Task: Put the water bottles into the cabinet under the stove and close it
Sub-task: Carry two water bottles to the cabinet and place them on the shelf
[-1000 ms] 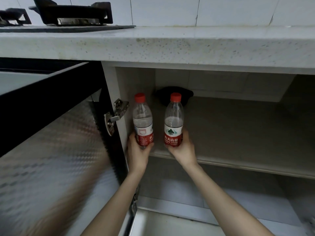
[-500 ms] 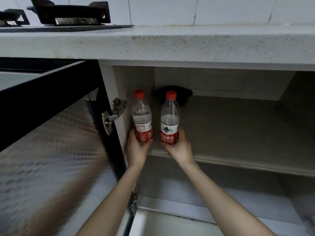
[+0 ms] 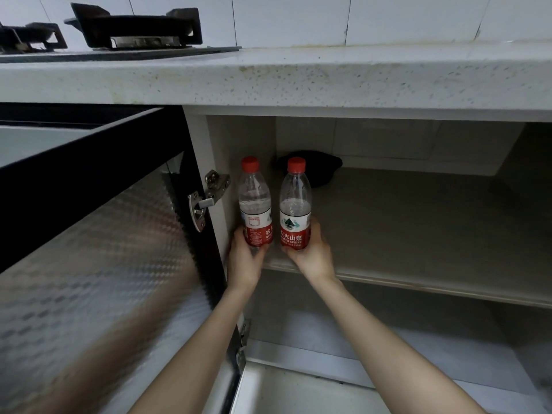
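Observation:
Two clear water bottles with red caps and red labels stand upright at the front left of the cabinet's upper shelf [image 3: 403,282]. My left hand [image 3: 243,259] grips the base of the left bottle [image 3: 255,204], which is close to the cabinet's left wall. My right hand [image 3: 313,255] holds the base of the right bottle [image 3: 295,207]. The bottles stand side by side, a small gap between them. The cabinet door [image 3: 89,249], with a reflective patterned panel in a black frame, is swung open on the left.
A dark rounded object [image 3: 316,171] sits at the back of the shelf behind the bottles. A metal hinge [image 3: 206,198] juts from the door edge beside the left bottle. The stone countertop [image 3: 298,79] overhangs above, with a gas stove [image 3: 134,28] on it. A lower compartment [image 3: 388,339] lies beneath the shelf.
Both hands have carried the bottles a little farther onto the shelf and slightly left; the grip on each is unchanged.

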